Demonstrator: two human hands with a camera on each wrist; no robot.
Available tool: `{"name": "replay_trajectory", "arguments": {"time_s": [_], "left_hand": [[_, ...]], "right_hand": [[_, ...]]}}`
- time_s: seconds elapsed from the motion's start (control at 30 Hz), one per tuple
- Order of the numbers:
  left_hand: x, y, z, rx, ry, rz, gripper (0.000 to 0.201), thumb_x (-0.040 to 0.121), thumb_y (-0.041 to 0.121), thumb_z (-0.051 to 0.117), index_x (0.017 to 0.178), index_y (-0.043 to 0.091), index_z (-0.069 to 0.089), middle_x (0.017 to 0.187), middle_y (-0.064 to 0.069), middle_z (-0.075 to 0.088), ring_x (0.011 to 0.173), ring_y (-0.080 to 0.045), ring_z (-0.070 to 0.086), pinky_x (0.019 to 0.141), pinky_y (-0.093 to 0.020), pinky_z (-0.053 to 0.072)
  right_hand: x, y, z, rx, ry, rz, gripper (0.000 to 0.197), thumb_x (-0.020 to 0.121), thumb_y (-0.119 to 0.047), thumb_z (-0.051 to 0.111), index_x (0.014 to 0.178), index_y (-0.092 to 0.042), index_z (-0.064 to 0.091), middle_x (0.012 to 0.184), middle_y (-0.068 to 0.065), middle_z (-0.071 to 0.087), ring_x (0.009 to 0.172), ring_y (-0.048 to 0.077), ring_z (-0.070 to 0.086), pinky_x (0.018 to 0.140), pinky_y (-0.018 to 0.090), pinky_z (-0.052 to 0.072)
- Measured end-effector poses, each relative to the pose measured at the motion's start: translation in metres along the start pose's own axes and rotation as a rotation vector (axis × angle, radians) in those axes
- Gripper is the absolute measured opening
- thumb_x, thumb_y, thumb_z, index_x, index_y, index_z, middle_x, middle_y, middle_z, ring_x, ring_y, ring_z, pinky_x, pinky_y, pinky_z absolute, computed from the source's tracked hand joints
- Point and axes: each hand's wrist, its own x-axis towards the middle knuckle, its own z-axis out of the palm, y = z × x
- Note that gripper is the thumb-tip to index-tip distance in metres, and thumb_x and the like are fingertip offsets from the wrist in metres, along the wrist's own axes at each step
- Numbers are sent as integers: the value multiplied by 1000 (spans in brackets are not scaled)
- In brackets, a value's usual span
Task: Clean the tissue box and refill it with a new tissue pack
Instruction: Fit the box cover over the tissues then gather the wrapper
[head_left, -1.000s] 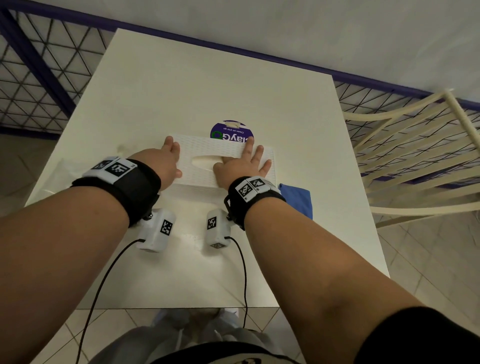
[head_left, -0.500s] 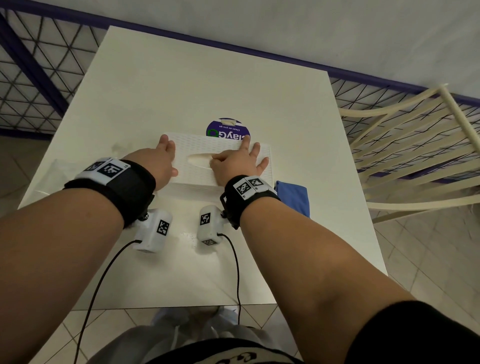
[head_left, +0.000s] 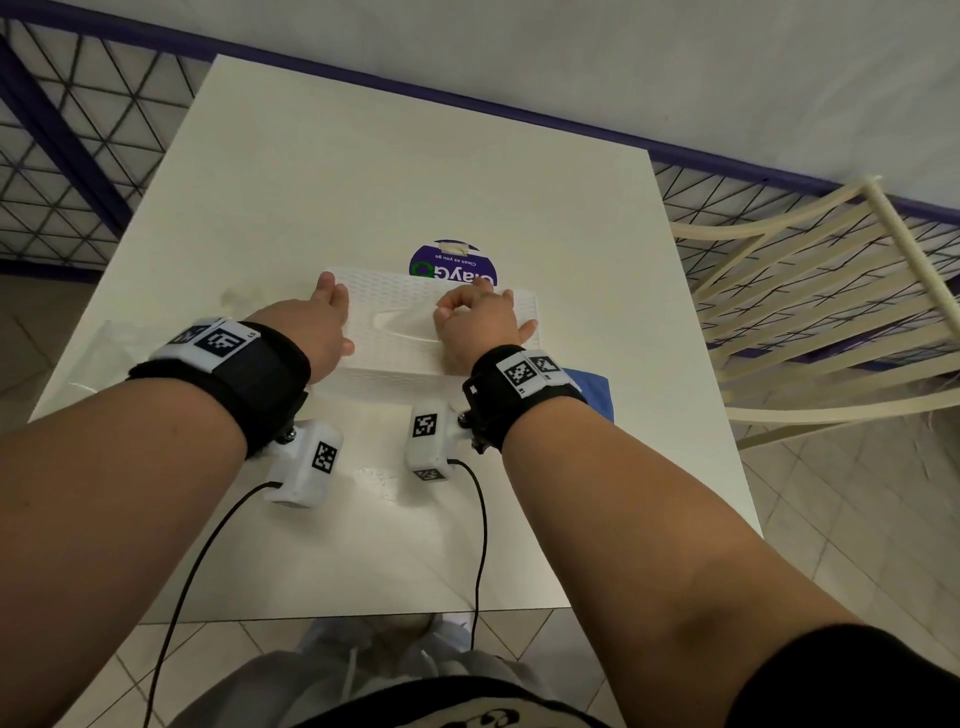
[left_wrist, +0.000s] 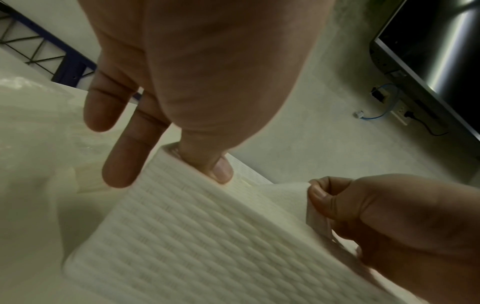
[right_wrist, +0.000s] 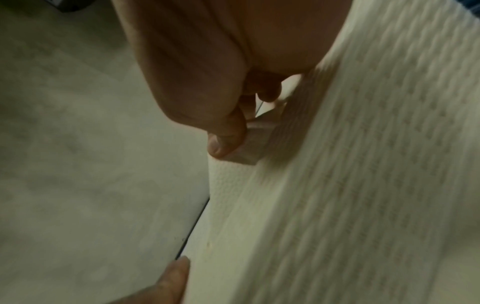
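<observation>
A white woven-texture tissue box (head_left: 395, 306) lies across the middle of the white table (head_left: 415, 156). My left hand (head_left: 317, 327) rests at the box's left end. In the left wrist view its thumb (left_wrist: 221, 170) presses on the top edge of the box (left_wrist: 207, 236) and its fingers (left_wrist: 122, 156) hang straight beside the end. My right hand (head_left: 478, 322) sits over the slot, fingers curled. Its thumb and forefinger pinch a white tissue (left_wrist: 288, 197) that rises from the slot. The right wrist view shows the thumb (right_wrist: 223, 144) on the folded tissue (right_wrist: 249, 148) against the box (right_wrist: 363, 164).
A round purple label (head_left: 452, 265) shows just behind the box. A blue cloth (head_left: 592, 389) lies at the box's right front corner, and clear plastic wrap (head_left: 104, 353) on the table's left. A cream slatted chair (head_left: 831, 312) stands to the right; mesh fencing runs behind.
My right hand lay flat on the box top; its fingers have now curled and pinch the tissue at the slot. My left hand has stayed at the left end.
</observation>
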Motion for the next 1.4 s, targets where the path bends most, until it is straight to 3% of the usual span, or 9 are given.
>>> {"name": "replay_trajectory", "arguments": {"time_s": [0.2,0.33,0.43,0.5,0.7,0.87,1.03,1.27,1.4], "left_hand": [[1,1,-1,40,-8,4,68,103,21,36,152,7,-9,159,-8,-22,135,-38,37,104,-39,37],[-1,0,1,2,19,4,68,102,19,38,152,8,-7,159,-7,-21,135,-36,39,104,-39,39],[-8,-5,5,-97,124,10,70,99,21,46,153,11,4,161,-4,-15,134,-34,40,103,-42,41],[-19,-6,13,-151,303,6,67,96,28,53,151,10,18,162,-5,-2,131,-36,41,101,-44,41],[-43,3,48,-184,488,124,32,95,24,52,119,4,59,125,-14,55,112,-35,46,90,-42,40],[-29,7,45,-201,468,155,24,94,10,46,114,3,57,119,-12,54,115,-34,45,91,-41,43],[-6,13,24,-165,391,142,45,87,1,47,131,4,47,139,-14,42,128,-32,37,102,-42,39],[0,23,11,-22,361,62,40,81,5,48,121,7,50,124,-12,49,114,-34,46,90,-41,42],[-2,20,9,23,358,68,46,80,9,49,125,13,49,126,-7,48,115,-30,47,98,-43,35]], "right_hand": [[5,-8,-4,178,76,70,21,87,-20,48,67,-26,50,120,-7,62,144,24,27,110,62,-2],[1,-13,-6,209,77,82,19,85,-23,50,66,-25,51,93,-11,59,132,28,44,110,63,6],[-3,-4,-15,227,95,33,9,89,-25,54,85,-30,61,105,-7,62,115,21,55,113,50,23],[-8,10,-24,203,138,-16,24,94,-20,52,116,-22,61,134,2,55,124,22,52,112,37,32],[-46,48,0,-223,110,-62,53,97,-22,38,146,-4,27,159,15,12,146,32,10,120,42,16],[-36,47,4,-381,-9,30,59,103,-27,21,152,-5,-3,161,13,-10,149,29,-11,121,40,-4],[-1,33,-10,-409,-43,50,60,102,-28,22,152,-6,-2,161,13,-10,149,29,-10,121,40,-3],[8,32,-5,-426,4,62,58,102,-28,20,152,-7,-2,161,11,-9,149,28,-11,121,40,-4],[7,30,-7,-385,-1,77,59,102,-28,20,152,-7,-2,161,10,-10,149,28,-12,120,40,-5]]}}
